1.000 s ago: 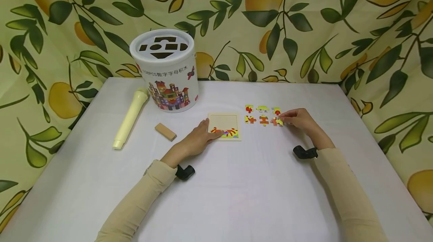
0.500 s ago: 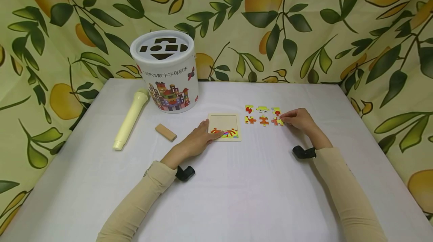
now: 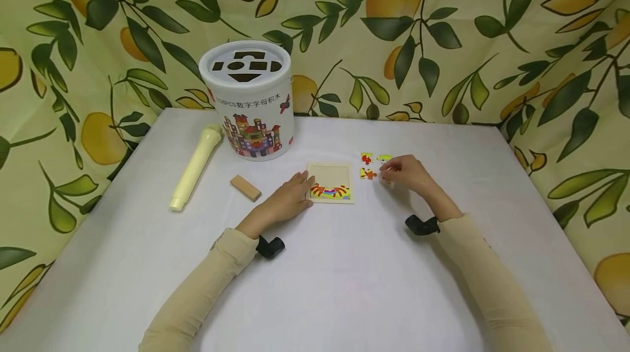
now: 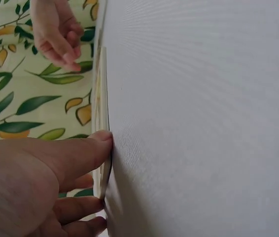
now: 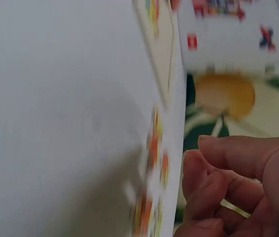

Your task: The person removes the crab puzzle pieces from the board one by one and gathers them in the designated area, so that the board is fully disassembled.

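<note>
In the head view, my left hand (image 3: 285,199) grips the near left corner of a square wooden puzzle tray (image 3: 332,168), thumb at its near edge. The left wrist view shows that thumb (image 4: 87,153) against the tray's rim. A strip of orange and yellow picture pieces (image 3: 332,193) fills the tray's near part; bare wood shows behind it. Right of the tray, my right hand (image 3: 408,174) hovers over loose jigsaw pieces (image 3: 367,174), hiding some. Its fingers (image 5: 233,153) are loosely curled, thumb and index tips close together, with no piece visible between them.
A white bucket (image 3: 251,106) with shaped holes in its lid stands at the back left. Beside it lie a cream microphone-shaped stick (image 3: 196,169) and a small wooden block (image 3: 245,188). A patterned curtain (image 3: 334,40) hangs behind the white table (image 3: 344,286).
My right hand has moved left from the right-hand column of pieces and now covers part of the group. My left thumb has slid off the picture to the tray's near edge.
</note>
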{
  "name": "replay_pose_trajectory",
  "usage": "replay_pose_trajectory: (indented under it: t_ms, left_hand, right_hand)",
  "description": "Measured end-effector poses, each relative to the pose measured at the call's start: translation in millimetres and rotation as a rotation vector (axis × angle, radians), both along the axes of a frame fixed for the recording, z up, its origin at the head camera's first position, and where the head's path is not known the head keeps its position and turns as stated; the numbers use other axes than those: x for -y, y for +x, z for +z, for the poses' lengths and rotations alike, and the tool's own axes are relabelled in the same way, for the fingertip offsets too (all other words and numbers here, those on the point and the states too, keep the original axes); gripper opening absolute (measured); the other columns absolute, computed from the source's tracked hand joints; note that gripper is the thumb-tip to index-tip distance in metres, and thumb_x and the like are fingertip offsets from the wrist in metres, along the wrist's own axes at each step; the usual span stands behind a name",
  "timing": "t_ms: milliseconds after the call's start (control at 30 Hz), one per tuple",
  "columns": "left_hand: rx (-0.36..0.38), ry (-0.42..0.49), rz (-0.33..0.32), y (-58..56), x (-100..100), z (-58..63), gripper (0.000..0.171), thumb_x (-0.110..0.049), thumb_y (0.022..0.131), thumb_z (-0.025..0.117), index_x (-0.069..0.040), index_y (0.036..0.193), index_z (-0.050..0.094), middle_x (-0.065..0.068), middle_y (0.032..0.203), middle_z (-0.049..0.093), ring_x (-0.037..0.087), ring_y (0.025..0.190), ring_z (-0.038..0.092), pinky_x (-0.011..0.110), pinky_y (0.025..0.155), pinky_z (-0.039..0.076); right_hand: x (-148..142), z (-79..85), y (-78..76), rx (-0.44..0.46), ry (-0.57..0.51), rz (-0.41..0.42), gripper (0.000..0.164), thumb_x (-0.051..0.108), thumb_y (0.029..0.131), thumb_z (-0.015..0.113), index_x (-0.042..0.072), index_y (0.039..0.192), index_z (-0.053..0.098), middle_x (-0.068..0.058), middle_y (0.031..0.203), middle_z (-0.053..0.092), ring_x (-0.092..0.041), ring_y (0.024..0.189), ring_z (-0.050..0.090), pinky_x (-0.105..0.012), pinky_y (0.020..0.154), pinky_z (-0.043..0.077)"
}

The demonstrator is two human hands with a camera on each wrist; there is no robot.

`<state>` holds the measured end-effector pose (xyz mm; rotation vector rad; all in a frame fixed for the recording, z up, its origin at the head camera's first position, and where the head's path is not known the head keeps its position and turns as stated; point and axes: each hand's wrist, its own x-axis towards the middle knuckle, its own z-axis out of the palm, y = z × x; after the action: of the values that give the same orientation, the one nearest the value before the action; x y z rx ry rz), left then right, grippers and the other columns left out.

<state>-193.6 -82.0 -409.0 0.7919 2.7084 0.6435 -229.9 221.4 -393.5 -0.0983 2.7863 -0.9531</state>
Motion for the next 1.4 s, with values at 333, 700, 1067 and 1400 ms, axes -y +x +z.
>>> replay_pose_trajectory:
  t_ms: [333,700,1067,1400]
  left_hand:
    - [0.01,0.054,0.039,-3.3,4.6,-1.5,0.058,-0.021,0.089,0.061,0.003,0.136,0.039,0.018,0.149,0.027,0.035,0.138,0.023,0.05,0.11,0.025]
    - [0.003,0.044,0.026,2.9,0.7,-2.8,0.056,-0.021,0.089,0.061,0.005,0.134,0.041,0.02,0.147,0.032,0.036,0.136,0.028,0.053,0.106,0.029]
    - [-0.033,0.033,0.068,4.3,1.0,-3.4,0.055,-0.021,0.086,0.063,0.004,0.132,0.045,0.018,0.145,0.036,0.036,0.134,0.032,0.052,0.105,0.032]
    - [-0.03,0.048,0.083,0.7,1.9,-0.2,0.056,-0.022,0.086,0.065,0.003,0.132,0.046,0.016,0.145,0.036,0.034,0.134,0.032,0.051,0.106,0.031]
  right_hand:
    - [96.3,-3.8,-1.4,0.057,-0.04,0.228,0.022,0.02,0.085,0.064,0.006,0.102,0.068,-0.003,0.073,0.055,-0.014,0.064,0.046,-0.022,0.054,0.037]
    - [125.8,-15.1,12.0,0.002,-0.002,0.348,0.019,0.014,0.085,0.064,0.006,0.101,0.065,-0.002,0.067,0.053,-0.012,0.061,0.046,-0.022,0.056,0.036]
    - [134.5,-13.1,18.0,-0.059,0.073,0.348,0.017,0.015,0.085,0.063,0.009,0.101,0.063,0.001,0.066,0.056,-0.011,0.058,0.048,-0.022,0.053,0.035]
    - [131.5,-12.0,14.9,-0.065,0.038,0.355,0.017,0.012,0.085,0.062,0.006,0.101,0.062,-0.001,0.066,0.056,-0.01,0.057,0.047,-0.021,0.052,0.035]
